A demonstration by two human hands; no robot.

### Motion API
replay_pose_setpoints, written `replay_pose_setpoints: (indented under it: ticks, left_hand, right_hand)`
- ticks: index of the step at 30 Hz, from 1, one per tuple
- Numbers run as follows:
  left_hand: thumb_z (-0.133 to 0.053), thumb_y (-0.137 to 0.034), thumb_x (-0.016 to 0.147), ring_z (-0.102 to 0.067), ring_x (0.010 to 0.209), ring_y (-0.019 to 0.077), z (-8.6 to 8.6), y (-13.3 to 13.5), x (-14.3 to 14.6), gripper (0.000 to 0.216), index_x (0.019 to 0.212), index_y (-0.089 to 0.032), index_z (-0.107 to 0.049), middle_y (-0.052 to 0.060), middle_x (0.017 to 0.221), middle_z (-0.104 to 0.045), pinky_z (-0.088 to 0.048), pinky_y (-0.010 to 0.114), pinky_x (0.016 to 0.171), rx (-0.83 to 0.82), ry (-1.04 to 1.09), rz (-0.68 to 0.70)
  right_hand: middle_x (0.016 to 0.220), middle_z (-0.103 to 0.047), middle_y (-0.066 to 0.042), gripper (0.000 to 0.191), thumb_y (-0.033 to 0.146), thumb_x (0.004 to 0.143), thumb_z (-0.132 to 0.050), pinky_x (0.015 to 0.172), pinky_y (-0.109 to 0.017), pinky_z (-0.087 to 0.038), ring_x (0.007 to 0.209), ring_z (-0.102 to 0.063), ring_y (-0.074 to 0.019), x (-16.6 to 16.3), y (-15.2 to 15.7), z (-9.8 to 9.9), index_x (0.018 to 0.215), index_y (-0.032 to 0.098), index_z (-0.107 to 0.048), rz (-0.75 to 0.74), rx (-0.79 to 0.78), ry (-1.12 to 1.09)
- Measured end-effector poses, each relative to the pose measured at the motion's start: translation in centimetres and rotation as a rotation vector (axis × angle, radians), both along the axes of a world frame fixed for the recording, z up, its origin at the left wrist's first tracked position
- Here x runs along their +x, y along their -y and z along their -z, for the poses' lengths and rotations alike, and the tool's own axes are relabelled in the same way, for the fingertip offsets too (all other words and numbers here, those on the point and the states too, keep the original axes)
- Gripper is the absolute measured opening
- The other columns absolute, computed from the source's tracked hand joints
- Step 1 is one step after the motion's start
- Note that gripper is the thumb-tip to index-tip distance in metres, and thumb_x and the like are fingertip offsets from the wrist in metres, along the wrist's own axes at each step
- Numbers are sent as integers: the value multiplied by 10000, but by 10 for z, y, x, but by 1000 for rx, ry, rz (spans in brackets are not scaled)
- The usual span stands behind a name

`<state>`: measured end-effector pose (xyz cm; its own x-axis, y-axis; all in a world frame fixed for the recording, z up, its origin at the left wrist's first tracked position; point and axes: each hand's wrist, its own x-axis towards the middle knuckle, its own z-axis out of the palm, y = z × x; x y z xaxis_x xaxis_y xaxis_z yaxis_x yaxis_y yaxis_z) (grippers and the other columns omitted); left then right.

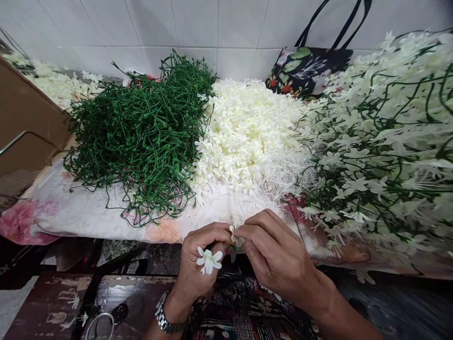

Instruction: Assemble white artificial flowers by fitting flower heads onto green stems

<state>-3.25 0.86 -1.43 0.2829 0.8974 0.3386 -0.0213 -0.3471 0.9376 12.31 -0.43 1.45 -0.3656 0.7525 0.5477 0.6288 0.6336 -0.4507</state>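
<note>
Left hand [201, 255] closed on green stem [235, 248] carrying fitted flower [208, 260]. Right hand [274, 252] pinching white blossom [232, 232] at stem tip, over front edge of worktop [71, 208]. Judged step: seating blossom. Calls for hole-to-tip alignment, straight push.

Left hand [202, 257] and right hand [278, 252] half-hide the stem [235, 247].

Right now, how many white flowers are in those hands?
2. One open flower sits against the left hand fingers; a smaller flower is pinched between it and the right hand. More may hide behind the fingers.
</note>
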Motion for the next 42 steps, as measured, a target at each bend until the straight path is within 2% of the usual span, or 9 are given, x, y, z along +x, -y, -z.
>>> replay_pose_setpoints:
  ticks: [8,14,19,22,27,31,34,38,42]
  left_hand:
    - [-508,-43,815,-549,588,96,-2,1,0,190,706,-169,-598,-5,646,-586,-444,178,554,73,-56,-9]
    - [-504,-3,795,-606,664,106,-2,5,1,197,762,-174,-596,16,724,-634,-472,181,617,141,-92,-35]
    - [-449,33,764,-552,615,94,-4,9,1,231,752,-177,-544,4,685,-586,-440,177,564,224,-162,-61]
    - [-463,33,762,-548,608,101,-5,9,2,228,727,-182,-530,-7,641,-559,-436,187,564,241,-166,-49]
    - [-476,11,765,-500,538,108,-1,7,6,212,703,-183,-535,-8,589,-537,-394,209,497,222,-142,-30]
    - [-515,-21,787,-587,593,126,0,5,6,182,751,-173,-609,17,646,-619,-446,209,538,153,-93,-33]
    - [-556,-58,800,-626,628,131,-1,4,4,157,734,-170,-645,32,706,-670,-477,206,566,31,-22,-60]
    - [-581,-87,798,-644,652,145,-2,5,3,143,711,-166,-662,48,732,-705,-489,218,585,-19,8,-76]
    - [-599,-122,808,-647,643,148,-3,5,5,123,725,-170,-676,53,732,-718,-491,225,587,-23,16,-61]
  right_hand:
    - [723,-541,-91,201,-18,859,-419,602,-303,-423,712,-457,-170,-1,1,-1,829,69,-597,-35,-35,41]
    - [724,-558,-69,143,4,859,-455,604,-283,-436,705,-478,-156,-1,2,0,845,90,-568,-11,-38,-12]
    - [685,-556,-54,161,-19,850,-453,591,-285,-424,679,-482,-156,-2,3,0,849,101,-560,-4,11,24]
    - [688,-556,-42,142,10,863,-462,590,-266,-420,671,-485,-138,-1,3,1,838,114,-555,-11,-50,-50]
    - [700,-555,-20,106,81,884,-472,577,-237,-422,667,-511,-116,5,1,1,848,136,-555,-39,-217,-148]
    - [739,-594,-8,93,101,881,-495,587,-213,-440,676,-552,-99,12,-1,-1,875,160,-567,-60,-329,-191]
    - [828,-619,-24,103,124,859,-544,656,-228,-481,761,-585,-118,16,-3,-3,944,175,-570,-71,-352,-213]
    - [1019,-602,-88,285,162,832,-589,790,-313,-507,941,-581,-181,18,-5,-3,1114,175,-553,-112,-341,-156]
    - [910,-632,-61,230,174,847,-592,715,-276,-508,826,-600,-149,19,-8,1,1077,168,-589,-174,-396,-210]
